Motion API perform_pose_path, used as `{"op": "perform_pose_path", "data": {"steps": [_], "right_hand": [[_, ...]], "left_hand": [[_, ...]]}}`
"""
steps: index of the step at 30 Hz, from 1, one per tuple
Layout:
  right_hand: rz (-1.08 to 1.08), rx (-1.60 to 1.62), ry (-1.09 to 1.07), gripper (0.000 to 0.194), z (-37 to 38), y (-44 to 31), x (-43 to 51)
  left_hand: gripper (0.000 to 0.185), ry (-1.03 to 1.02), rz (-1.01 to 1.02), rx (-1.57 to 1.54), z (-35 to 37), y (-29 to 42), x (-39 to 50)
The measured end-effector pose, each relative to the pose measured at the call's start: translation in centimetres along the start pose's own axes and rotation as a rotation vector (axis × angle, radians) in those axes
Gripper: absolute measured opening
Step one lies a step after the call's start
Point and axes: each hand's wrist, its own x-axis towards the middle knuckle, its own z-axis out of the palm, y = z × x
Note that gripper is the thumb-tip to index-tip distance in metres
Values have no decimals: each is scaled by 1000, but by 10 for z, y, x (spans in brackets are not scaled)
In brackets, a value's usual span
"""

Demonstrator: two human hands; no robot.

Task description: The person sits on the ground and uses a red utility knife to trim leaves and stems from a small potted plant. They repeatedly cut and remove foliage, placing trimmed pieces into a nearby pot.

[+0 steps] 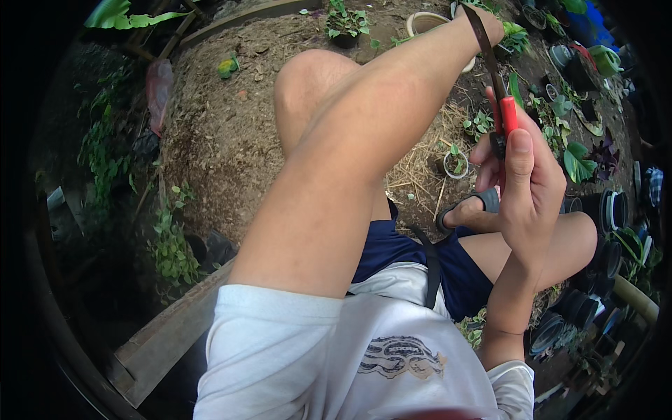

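Observation:
My right hand grips the red handle of a cutting tool. Its long dark blade points up and away, crossing in front of my left wrist; it may be a folding saw or a knife. Across the view stretches my left arm, ending in my left hand at the top right. The blade and the steep angle hide those fingers, so what they touch cannot be seen. A beige pot is partly covered by the left forearm. Green leaves show beside the left hand.
A small potted cutting stands on straw near my sandaled foot. Another potted plant sits on the soil ahead. Black pots crowd the right side, with a green watering can farther off. A wooden plank lies at left.

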Motion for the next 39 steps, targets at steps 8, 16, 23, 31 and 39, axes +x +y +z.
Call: {"op": "perform_pose_path", "data": {"steps": [8, 16, 23, 31, 39], "right_hand": [[227, 59, -300, 55, -18, -2, 9], [294, 147, -372, 56, -8, -1, 7], [348, 270, -486, 58, -11, 4, -2], [358, 460, -419, 55, -4, 18, 7], [406, 436, -553, 56, -6, 3, -7]], "left_hand": [[23, 73, -17, -4, 5, 2, 3], [22, 73, -20, -8, 5, 4, 4], [22, 75, -19, -6, 5, 4, 3], [22, 81, -20, -7, 5, 5, 5], [23, 84, -4, -25, 8, 4, 5]]}}
